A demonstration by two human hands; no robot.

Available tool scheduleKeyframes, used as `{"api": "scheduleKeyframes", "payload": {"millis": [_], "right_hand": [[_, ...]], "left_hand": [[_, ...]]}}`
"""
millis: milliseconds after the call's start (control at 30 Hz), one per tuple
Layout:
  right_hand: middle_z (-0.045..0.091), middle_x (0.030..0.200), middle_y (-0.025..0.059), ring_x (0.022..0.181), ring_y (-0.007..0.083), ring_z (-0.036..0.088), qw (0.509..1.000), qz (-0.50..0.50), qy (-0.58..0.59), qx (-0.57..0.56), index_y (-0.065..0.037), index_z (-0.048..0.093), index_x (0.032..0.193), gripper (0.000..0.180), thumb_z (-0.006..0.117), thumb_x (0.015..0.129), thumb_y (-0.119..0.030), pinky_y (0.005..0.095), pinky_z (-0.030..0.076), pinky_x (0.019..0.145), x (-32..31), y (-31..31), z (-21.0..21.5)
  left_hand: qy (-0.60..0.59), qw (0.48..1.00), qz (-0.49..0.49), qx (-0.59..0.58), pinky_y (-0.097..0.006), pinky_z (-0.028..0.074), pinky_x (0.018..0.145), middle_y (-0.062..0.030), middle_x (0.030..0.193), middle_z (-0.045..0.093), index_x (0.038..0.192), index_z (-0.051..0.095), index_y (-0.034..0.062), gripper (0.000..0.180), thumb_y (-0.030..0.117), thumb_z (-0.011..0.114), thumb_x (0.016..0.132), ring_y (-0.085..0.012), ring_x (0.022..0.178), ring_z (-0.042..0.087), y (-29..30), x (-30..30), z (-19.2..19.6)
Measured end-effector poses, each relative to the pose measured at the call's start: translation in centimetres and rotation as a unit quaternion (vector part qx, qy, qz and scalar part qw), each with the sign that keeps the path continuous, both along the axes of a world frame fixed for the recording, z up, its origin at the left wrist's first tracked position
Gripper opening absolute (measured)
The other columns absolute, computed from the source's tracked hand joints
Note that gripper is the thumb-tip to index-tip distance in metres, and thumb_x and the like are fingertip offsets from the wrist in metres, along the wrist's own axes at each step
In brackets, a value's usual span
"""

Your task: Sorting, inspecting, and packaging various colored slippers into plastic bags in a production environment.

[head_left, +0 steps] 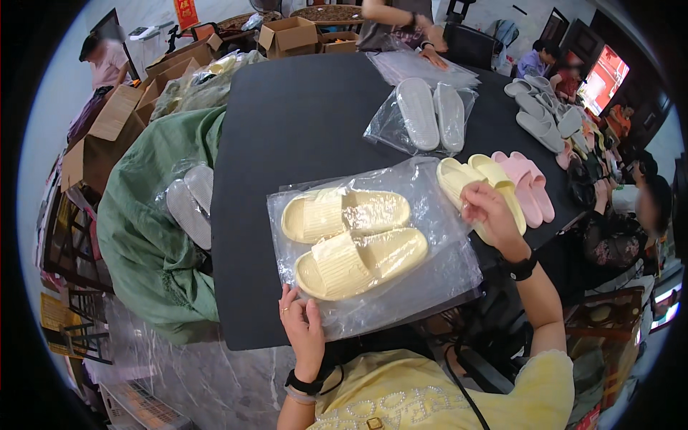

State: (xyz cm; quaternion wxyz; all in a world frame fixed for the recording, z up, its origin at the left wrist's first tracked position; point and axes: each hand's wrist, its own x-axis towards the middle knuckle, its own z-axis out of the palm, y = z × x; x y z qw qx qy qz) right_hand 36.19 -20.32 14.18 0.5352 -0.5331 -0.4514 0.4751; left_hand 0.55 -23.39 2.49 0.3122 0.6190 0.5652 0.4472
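A pair of pale yellow slide slippers (362,269) lies inside a clear plastic bag (448,269), on the near part of the black table. My left hand (302,333) grips the bag's near left edge, with the thumb close to one slipper's strap. Raised beyond the bag's right side, my right hand (493,217) is closed, its fingertips pinched together; what they hold, if anything, is too small to make out. Behind it stands another pair of yellow slippers (494,172), unbagged and partly hidden by the hand. Pink slippers (527,188) sit just to their right.
Bagged light grey slippers (419,115) lie farther back on the black table (287,115). A co-worker's hand (433,56) rests on plastic bags beyond them. Loose grey slippers (541,118) pile at the right. A green sack (158,236) with slippers stands left, near cardboard boxes (107,143).
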Motion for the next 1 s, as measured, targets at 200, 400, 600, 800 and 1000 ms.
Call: {"api": "scheduleKeyframes", "payload": {"millis": [200, 400, 600, 800, 1000], "right_hand": [[0.063, 0.094, 0.0102, 0.059, 0.0082, 0.052, 0.951, 0.057, 0.267, -0.144, 0.000, 0.057, 0.110, 0.027, 0.045, 0.091, -0.014, 0.0208, 0.040, 0.049, 2.6, -1.0, -0.4], [0.062, 0.100, 0.0048, 0.068, 0.0086, 0.054, 0.924, 0.276, -0.215, -0.157, -0.006, 0.054, 0.121, 0.039, 0.059, 0.087, -0.026, 0.0224, 0.043, 0.058, 0.8, 0.7, -1.0], [0.063, 0.102, 0.0067, 0.079, 0.0169, 0.058, 0.780, 0.398, -0.446, -0.186, -0.009, 0.056, 0.119, 0.047, 0.067, 0.080, -0.035, 0.0294, 0.046, 0.070, 0.1, 3.2, -2.5], [0.058, 0.114, 0.0138, 0.100, 0.0262, 0.056, 0.784, 0.393, -0.479, 0.031, -0.010, 0.051, 0.125, 0.053, 0.066, 0.080, -0.035, 0.0360, 0.045, 0.084, -1.8, 5.4, -2.3], [0.053, 0.118, 0.0154, 0.110, 0.0318, 0.052, 0.702, 0.334, -0.571, 0.263, -0.005, 0.054, 0.116, 0.043, 0.063, 0.081, -0.029, 0.0417, 0.042, 0.092, -7.8, 7.6, -6.9]], "left_hand": [[0.040, 0.999, -0.002, -0.015, -0.049, 0.022, 0.106, -0.0244, 0.132, 0.040, 0.083, 0.051, -0.0010, 0.020, 0.018, 0.058, 0.087, -0.0411, 0.130, 0.030, -0.5, -0.6, 1.2], [0.222, 0.974, 0.027, 0.022, -0.050, 0.023, 0.104, -0.0304, 0.135, 0.034, 0.079, 0.047, -0.0006, 0.025, 0.017, 0.066, 0.082, -0.0443, 0.132, 0.024, -1.8, -1.0, 0.9], [0.249, 0.968, 0.003, 0.026, -0.051, 0.023, 0.105, -0.0285, 0.137, 0.033, 0.083, 0.050, -0.0009, 0.022, 0.013, 0.066, 0.080, -0.0458, 0.130, 0.027, -1.5, -1.9, 0.1], [0.203, 0.977, -0.026, 0.059, -0.050, 0.024, 0.106, -0.0276, 0.141, 0.029, 0.124, 0.040, -0.0058, 0.053, 0.014, 0.064, 0.080, -0.0422, 0.132, 0.027, -1.5, -0.8, 0.7], [0.356, 0.929, -0.097, 0.020, -0.050, 0.015, 0.109, -0.0274, 0.145, 0.024, 0.137, 0.024, -0.0111, 0.081, 0.049, 0.047, 0.087, -0.0385, 0.136, 0.020, -0.9, 0.4, 0.3]]}}
